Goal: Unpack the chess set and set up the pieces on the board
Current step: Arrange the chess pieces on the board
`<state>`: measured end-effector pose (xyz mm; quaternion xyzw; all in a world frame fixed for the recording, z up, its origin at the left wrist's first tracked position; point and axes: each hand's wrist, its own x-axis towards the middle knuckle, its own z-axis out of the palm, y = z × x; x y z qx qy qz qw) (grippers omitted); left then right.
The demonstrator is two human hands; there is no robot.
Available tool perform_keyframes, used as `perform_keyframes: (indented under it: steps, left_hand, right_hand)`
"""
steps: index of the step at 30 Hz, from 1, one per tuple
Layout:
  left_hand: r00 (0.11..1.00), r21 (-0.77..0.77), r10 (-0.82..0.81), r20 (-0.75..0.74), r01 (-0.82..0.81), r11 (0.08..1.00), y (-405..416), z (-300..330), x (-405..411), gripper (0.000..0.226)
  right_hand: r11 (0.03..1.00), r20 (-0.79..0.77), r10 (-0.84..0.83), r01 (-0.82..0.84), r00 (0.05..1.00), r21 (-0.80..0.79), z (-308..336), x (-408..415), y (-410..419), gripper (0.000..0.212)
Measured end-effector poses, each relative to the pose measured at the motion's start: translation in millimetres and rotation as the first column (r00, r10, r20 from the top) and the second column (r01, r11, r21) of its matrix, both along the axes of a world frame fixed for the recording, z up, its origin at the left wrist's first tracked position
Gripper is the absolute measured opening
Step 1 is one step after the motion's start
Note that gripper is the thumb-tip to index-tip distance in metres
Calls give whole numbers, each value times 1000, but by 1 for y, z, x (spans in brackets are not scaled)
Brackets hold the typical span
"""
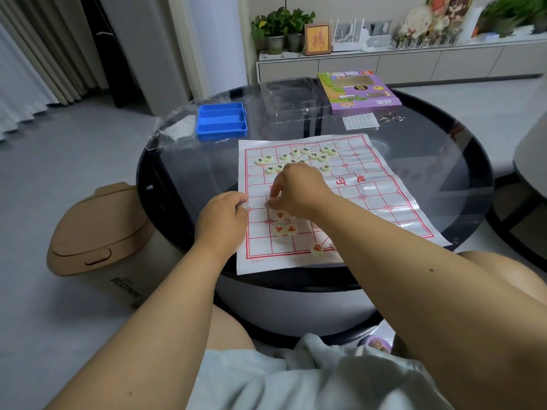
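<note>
**Hands over the paper board, pieces half hidden**

The right hand (299,187) hides several pieces; its fingers (273,196) curl down to the paper board (370,184), whether pinching one cannot be told. The left hand (222,217) rests at the board's edge, its fingers hidden. Green-marked pieces (296,158) cluster far, red-marked pieces (285,227) near. The blue tray (221,121) shows no contents on the tabletop (444,149).

Board (381,184) on table (177,179); case (221,121) behind-left, box (358,91) behind.

White paper board (384,184) gridded in red; cream pieces (285,229) lettered red near, green far; blue case (221,121); purple box (359,93); black-rimmed table (165,184)
</note>
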<state>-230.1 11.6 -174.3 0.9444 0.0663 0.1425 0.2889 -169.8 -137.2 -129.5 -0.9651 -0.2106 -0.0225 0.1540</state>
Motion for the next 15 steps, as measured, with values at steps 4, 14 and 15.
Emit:
perform_keyframes:
  steps: [4,14,15]
  left_hand:
    - [1000,-25,-9,-5,9,1000,-1,2,-1,27]
    - [1000,-47,-1,-10,0,999,-2,2,-1,23]
    - [1000,-50,-1,-10,0,999,-2,2,-1,23]
  right_hand:
    - [978,10,93,-93,996,185,12,-30,-32,26]
    - [978,-4,181,-179,983,109,-8,-82,-69,27]
    - [977,-5,187,-185,982,101,-9,-82,-68,28]
